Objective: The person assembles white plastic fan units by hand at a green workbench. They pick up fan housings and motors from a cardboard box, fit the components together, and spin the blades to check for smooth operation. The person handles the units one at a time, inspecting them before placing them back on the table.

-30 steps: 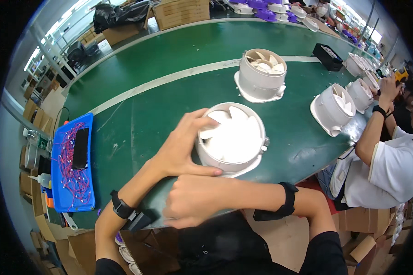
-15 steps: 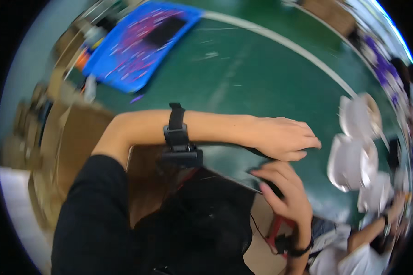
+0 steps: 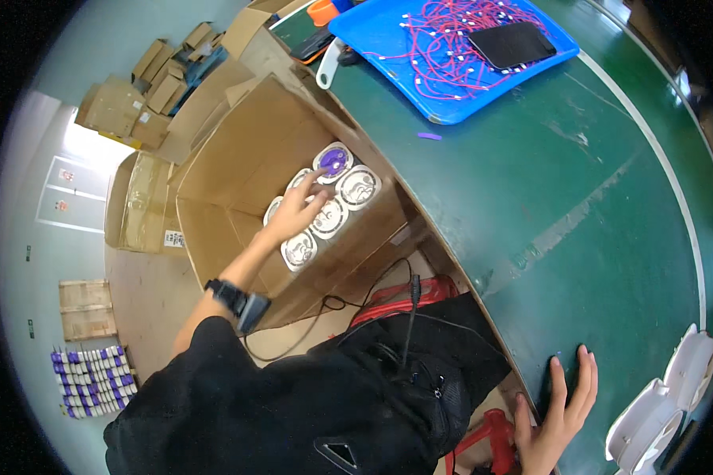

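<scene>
My left hand (image 3: 299, 209) reaches down into a large open cardboard box (image 3: 238, 150), its fingers stretched out and apart. Under and around it sit several round white parts (image 3: 358, 188) with grey patterned faces, packed side by side. One of them carries a purple disc (image 3: 334, 163) close to my fingertips; whether they touch it I cannot tell. My right hand (image 3: 558, 419) rests at the edge of the green table (image 3: 547, 206), fingers spread and holding nothing.
On the table's far side lies a blue tray (image 3: 444, 111) of pink wires with a black phone (image 3: 513, 45) on it. A small purple strip (image 3: 429, 136) is nearby. White spool-like parts (image 3: 648, 427) stand at the right. Red stools (image 3: 491, 443) and a black cable (image 3: 309, 336) are below.
My view has turned left toward the cardboard box. My left hand has gone from above the table into the box; my right hand has spread out at the table edge.
</scene>
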Tool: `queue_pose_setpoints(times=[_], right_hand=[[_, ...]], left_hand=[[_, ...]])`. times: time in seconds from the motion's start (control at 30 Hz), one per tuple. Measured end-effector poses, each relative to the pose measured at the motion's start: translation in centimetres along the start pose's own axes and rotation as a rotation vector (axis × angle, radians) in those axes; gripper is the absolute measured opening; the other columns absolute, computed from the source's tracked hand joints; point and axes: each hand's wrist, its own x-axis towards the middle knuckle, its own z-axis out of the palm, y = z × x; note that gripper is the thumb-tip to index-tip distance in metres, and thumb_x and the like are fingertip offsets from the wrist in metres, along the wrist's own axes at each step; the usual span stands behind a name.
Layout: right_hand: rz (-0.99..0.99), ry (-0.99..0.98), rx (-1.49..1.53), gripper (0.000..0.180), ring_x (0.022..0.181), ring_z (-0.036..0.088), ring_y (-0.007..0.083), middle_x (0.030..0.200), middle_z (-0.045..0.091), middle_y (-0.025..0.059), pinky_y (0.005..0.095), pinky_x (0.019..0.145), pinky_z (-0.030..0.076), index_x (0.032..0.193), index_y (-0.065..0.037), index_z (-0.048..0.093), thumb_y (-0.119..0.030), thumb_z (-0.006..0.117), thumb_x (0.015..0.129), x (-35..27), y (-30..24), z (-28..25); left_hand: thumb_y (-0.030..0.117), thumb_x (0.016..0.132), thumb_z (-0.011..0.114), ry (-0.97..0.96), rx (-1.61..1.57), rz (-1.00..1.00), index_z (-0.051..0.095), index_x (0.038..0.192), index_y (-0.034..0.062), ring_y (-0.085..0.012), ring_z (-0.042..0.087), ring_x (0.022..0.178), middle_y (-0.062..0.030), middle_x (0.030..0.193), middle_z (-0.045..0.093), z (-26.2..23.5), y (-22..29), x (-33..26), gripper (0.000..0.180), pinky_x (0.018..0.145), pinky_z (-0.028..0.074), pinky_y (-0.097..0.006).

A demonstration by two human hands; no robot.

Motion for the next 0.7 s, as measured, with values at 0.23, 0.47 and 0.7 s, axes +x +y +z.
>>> queue_pose_setpoints(times=[0.23,0.47,0.7], right_hand=[[-0.007,0.010,0.011,0.045,0.123,0.048,0.0429,0.137,0.050,0.0207,0.0501,0.103,0.039,0.126,-0.010,0.062,-0.029,0.068,0.085,0.5,-0.1,0.1],[-0.010,0.064,-0.070,0.049,0.121,0.050,0.0424,0.135,0.053,0.0207,0.0522,0.101,0.040,0.125,-0.010,0.063,-0.038,0.069,0.086,0.6,-0.8,1.4],[-0.012,0.075,-0.129,0.055,0.118,0.051,0.0408,0.132,0.053,0.0218,0.0526,0.099,0.041,0.123,-0.007,0.064,-0.045,0.072,0.084,1.2,-0.9,1.8]], left_hand=[[0.033,0.089,0.056,-0.788,0.502,-0.628,0.057,0.125,0.0027,-0.0270,0.067,0.086,-0.0182,0.101,0.069,7.5,-21.0,-2.9,0.047,0.075,0.053,-0.042],[0.037,0.088,0.053,-0.563,-0.226,-0.640,0.058,0.130,0.0056,-0.0360,0.057,0.117,-0.0258,0.124,0.060,16.6,-9.5,-1.7,0.052,0.095,0.047,-0.040],[0.040,0.084,0.056,-0.583,-0.079,-0.438,0.070,0.106,0.0079,-0.0337,0.066,0.096,-0.0183,0.101,0.070,24.2,-17.7,-0.8,0.041,0.084,0.050,-0.042]])
